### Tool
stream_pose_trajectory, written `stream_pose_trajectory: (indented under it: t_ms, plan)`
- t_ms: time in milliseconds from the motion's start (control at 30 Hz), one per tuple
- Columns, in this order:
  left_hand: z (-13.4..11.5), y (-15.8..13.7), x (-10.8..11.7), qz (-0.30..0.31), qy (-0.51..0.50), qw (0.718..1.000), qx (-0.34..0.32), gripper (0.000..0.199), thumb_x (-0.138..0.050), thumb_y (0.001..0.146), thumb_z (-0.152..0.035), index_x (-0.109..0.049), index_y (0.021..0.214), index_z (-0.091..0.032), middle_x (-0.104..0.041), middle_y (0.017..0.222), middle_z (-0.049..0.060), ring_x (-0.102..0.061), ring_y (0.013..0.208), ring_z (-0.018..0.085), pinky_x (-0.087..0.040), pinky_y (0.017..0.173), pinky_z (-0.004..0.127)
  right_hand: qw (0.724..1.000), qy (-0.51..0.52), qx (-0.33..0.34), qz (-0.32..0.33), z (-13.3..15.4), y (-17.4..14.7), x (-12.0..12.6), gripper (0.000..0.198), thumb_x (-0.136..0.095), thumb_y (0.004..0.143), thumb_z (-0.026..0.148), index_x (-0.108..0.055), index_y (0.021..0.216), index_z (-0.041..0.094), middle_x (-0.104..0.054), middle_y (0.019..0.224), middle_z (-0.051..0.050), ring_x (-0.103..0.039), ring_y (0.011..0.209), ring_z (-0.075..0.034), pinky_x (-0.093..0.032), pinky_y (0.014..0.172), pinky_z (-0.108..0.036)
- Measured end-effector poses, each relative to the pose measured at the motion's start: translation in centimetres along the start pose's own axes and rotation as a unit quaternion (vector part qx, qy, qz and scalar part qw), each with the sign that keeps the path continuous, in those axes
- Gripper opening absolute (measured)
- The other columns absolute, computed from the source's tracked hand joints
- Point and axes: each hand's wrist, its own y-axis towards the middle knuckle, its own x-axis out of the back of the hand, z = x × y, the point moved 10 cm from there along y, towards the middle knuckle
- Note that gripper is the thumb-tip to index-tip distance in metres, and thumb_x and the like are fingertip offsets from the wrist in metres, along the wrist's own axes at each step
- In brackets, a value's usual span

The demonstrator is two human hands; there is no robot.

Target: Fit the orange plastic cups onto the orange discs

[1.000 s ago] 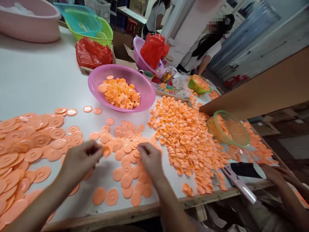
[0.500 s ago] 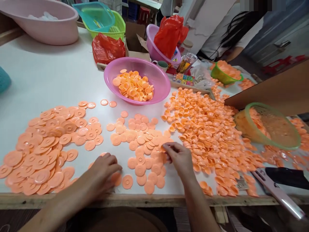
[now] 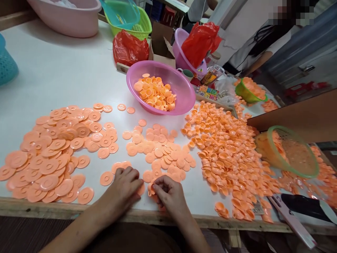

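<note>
My left hand (image 3: pixel 125 188) lies palm down near the table's front edge, fingers loosely bent. An orange plastic disc (image 3: pixel 141 190) shows partly under its fingertips; nothing is visibly gripped. Just to the right, my right hand (image 3: pixel 170 193) pinches a small orange plastic cup (image 3: pixel 151 189) between thumb and fingers, above the small discs. Small flat orange discs (image 3: pixel 164 154) spread out beyond both hands. Larger ringed orange discs (image 3: pixel 48 165) are heaped on the left. A big pile of small orange cups (image 3: pixel 226 154) covers the right side.
A pink bowl (image 3: pixel 188 95) with orange pieces stands behind the discs. A green basket (image 3: pixel 292 168) lies tipped at the right, near a pink-handled tool (image 3: pixel 293 221). Red bags (image 3: pixel 131 49), a cardboard box (image 3: pixel 163 42) and basins line the back. Another person (image 3: pixel 263 45) is at far right.
My right hand has moved left and toward me, from the edge of the cup pile to beside my left hand. The left hand has shifted little. The view has turned slightly.
</note>
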Motion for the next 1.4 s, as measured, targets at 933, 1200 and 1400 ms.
stream_pose_trajectory:
  t_ms: [933,1200,1400]
  plan:
    - [5.3,-1.9,-1.0,-0.021,-0.326,0.892,0.313,0.019,-0.053,0.078,-0.027,-0.059,0.063,-0.017,-0.062,0.063,0.001,-0.056,0.064,0.015,-0.038,0.058,0.025,0.946,-0.260,0.193,0.013,3.5,-0.1,-5.7,0.024,-0.045,0.093,0.017,-0.043,0.070,0.022,-0.055,0.063,0.002,-0.049,0.055,-0.012,-0.033,0.052,-0.023]
    - [5.3,-3.1,-1.7,-0.064,-0.370,0.880,0.292,0.025,-0.054,0.084,-0.035,-0.064,0.070,-0.017,-0.068,0.072,0.003,-0.061,0.071,0.018,-0.044,0.065,0.027,0.900,-0.332,0.282,-0.030,4.5,-1.4,-6.7,0.026,-0.041,0.095,0.015,-0.045,0.070,0.022,-0.054,0.062,0.001,-0.048,0.054,-0.014,-0.030,0.052,-0.027]
    - [4.8,-2.8,-0.5,-0.101,-0.335,0.898,0.266,0.021,-0.056,0.083,-0.031,-0.063,0.070,-0.017,-0.067,0.069,0.003,-0.062,0.068,0.018,-0.045,0.063,0.027,0.943,-0.245,0.224,-0.010,3.9,-0.7,-6.0,0.019,-0.046,0.092,0.016,-0.050,0.073,0.021,-0.062,0.071,-0.001,-0.056,0.064,-0.015,-0.040,0.060,-0.026]
